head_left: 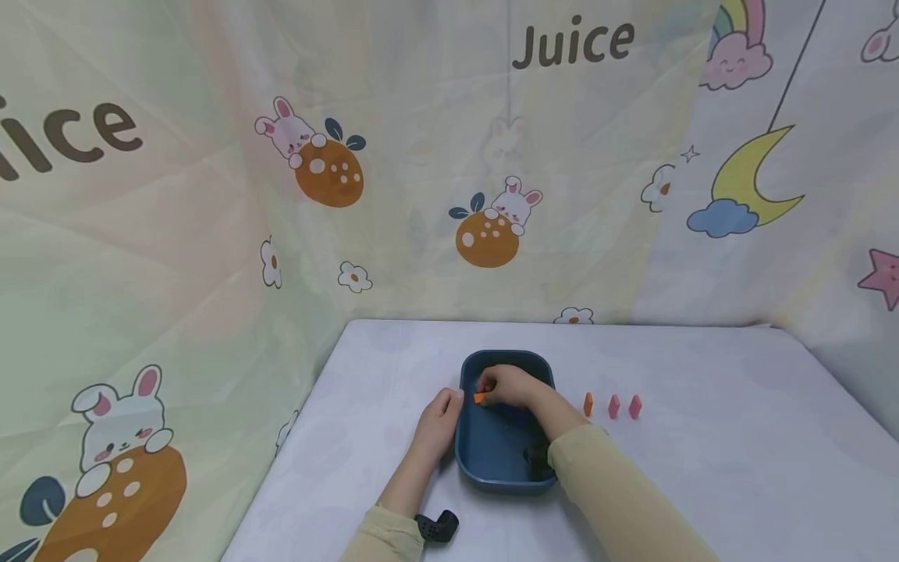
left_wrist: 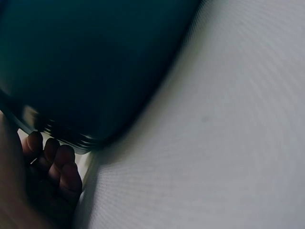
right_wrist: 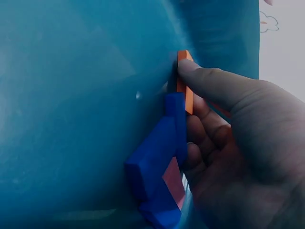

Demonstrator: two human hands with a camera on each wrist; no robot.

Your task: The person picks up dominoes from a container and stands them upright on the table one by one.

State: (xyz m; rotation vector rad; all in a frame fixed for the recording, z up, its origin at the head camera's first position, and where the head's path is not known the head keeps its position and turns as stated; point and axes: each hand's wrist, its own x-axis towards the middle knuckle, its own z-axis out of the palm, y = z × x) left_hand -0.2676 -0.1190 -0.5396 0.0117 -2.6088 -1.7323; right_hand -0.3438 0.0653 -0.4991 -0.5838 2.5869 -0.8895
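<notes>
A dark blue rectangular tray (head_left: 499, 449) lies on the white table. Inside its far left part, my right hand (head_left: 511, 386) pinches a small orange block (right_wrist: 182, 81) between thumb and fingers. Just beside that block, in the right wrist view, are several blue blocks (right_wrist: 155, 152) and a pink block (right_wrist: 174, 182), near the curled lower fingers; the head view hides them behind the hand. My left hand (head_left: 440, 421) holds the tray's left edge, its bent fingers (left_wrist: 64, 164) against the outside below the rim.
To the right of the tray, another orange block (head_left: 588, 403) and two pink blocks, one nearer (head_left: 614, 406) and one farther right (head_left: 635, 407), stand in a row. A black wrist device (head_left: 437, 528) sits at the left wrist. Printed cloth (head_left: 421, 156) hangs behind the table.
</notes>
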